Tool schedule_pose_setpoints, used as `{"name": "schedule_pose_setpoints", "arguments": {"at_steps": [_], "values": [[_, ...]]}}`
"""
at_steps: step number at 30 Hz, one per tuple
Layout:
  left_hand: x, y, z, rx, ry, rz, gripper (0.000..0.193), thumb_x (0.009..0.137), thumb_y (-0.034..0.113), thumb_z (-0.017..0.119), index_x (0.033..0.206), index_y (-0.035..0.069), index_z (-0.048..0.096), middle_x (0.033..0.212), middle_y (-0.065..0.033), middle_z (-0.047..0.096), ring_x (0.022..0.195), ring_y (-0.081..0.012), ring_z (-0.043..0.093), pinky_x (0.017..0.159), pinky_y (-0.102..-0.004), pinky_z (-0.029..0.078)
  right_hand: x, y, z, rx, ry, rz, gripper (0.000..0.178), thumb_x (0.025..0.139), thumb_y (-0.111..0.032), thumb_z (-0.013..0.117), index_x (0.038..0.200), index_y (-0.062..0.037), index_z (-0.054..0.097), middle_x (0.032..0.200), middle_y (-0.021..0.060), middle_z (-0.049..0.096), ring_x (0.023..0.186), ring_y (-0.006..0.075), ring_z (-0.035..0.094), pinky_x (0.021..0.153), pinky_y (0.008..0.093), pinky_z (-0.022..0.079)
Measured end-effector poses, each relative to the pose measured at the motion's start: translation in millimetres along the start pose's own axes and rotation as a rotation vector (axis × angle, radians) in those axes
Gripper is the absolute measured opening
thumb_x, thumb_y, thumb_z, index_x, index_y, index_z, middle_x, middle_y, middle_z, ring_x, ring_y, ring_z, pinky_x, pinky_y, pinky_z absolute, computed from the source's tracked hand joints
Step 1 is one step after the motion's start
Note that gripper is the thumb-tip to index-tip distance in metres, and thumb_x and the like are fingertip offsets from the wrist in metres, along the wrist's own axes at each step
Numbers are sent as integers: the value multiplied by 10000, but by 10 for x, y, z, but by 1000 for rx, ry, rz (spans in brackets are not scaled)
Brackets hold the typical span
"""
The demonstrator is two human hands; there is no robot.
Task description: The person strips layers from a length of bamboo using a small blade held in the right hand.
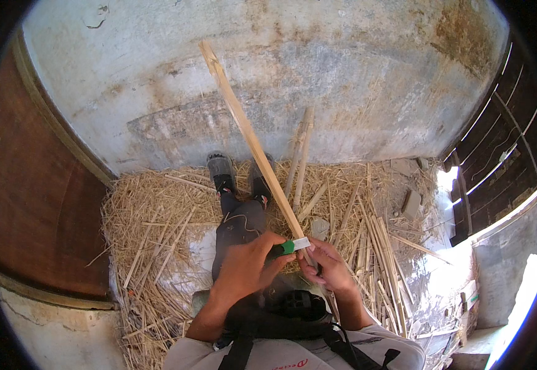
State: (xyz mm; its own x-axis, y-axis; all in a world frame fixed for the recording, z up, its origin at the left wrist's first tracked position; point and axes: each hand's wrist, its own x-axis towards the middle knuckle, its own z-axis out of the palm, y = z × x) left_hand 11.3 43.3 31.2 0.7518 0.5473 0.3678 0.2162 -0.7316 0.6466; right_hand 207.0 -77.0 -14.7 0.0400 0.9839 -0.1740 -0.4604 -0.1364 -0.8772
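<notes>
My left hand [248,266] is closed round the green and black handle of a knife [289,247]. Its short, pale, broad blade lies across the near end of a long bamboo strip [250,137]. That end is pinched between the fingers of my right hand [329,266], close to the tip of the blade. From there the strip slants up and away to the left, its far end in front of the wall. Part of the knife's handle is hidden by my left fingers.
Straw and shavings [157,185] cover the floor round my outstretched legs. Thin split strips [382,262] lie heaped at the right. Two bamboo pieces [301,151] lean against the stained wall [367,80]. A brown panel [52,179] stands at the left, and a block [412,204] lies at the right.
</notes>
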Motion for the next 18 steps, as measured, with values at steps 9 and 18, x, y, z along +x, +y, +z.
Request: {"name": "schedule_pose_setpoints", "arguments": {"at_steps": [9,18], "values": [[24,16,-13,37,205,105,357,848,214,912,1143,87,757,926,-107,787,738,-253,769,619,-359,584,-31,-70,99,53,11,9,343,1171,-359,447,1118,-46,578,700,-1,446,505,60,330,424,235,241],[12,22,-20,-20,241,97,339,807,173,937,1104,84,801,885,-104,786,712,-222,766,605,-336,574,-56,-26,91,12,-1,-23,337,1170,-354,452,1143,-46,584,680,-19,438,496,55,329,427,239,250]]}}
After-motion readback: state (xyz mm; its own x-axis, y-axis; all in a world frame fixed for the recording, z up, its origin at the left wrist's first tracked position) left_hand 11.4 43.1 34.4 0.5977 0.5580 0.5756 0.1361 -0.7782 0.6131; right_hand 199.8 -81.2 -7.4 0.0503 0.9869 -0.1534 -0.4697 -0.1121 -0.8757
